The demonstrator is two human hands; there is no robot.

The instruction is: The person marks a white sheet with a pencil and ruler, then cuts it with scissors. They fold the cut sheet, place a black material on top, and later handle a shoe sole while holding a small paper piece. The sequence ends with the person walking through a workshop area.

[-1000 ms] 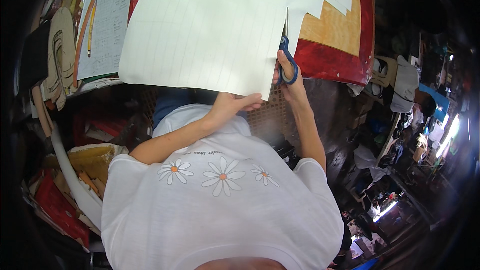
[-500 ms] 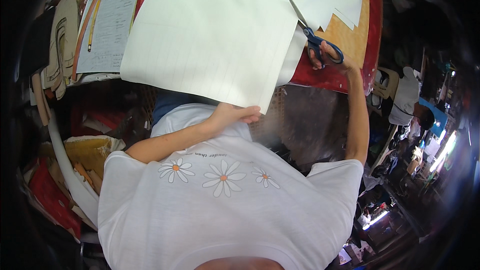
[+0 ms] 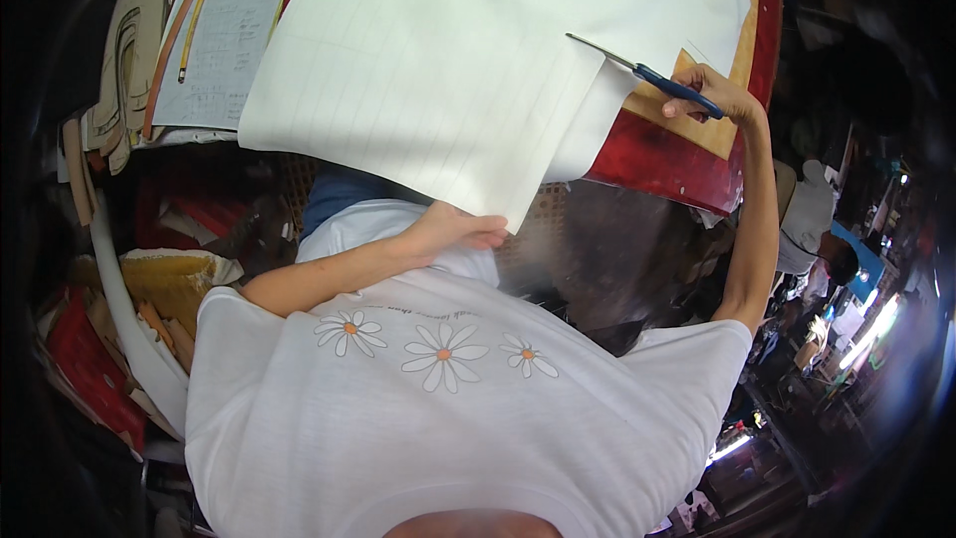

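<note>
A large white sheet [image 3: 398,80] with faint parallel lines covers most of the table and hangs over its near edge. My left hand [image 3: 463,231] pinches the sheet's near corner between thumb and fingers. Blue-handled scissors [image 3: 662,82] are in my right hand [image 3: 712,100], at the sheet's right side. Their blades point left and lie across the sheet near a cut edge; whether the blades are parted is hard to see. Beside that edge, another part of the white material hangs down toward the table's front.
The red table [image 3: 657,161] carries a tan board [image 3: 712,134] under the right side. At left lie a written paper [image 3: 224,50], a pencil [image 3: 196,25], a brown strip [image 3: 171,50] and beige cut pattern pieces [image 3: 127,50]. A person in a light shirt [image 3: 805,224] is at far right.
My right hand has swung the scissors from pointing up and away to pointing left, moving rightward a little. My left hand keeps the corner and has shifted slightly left.
</note>
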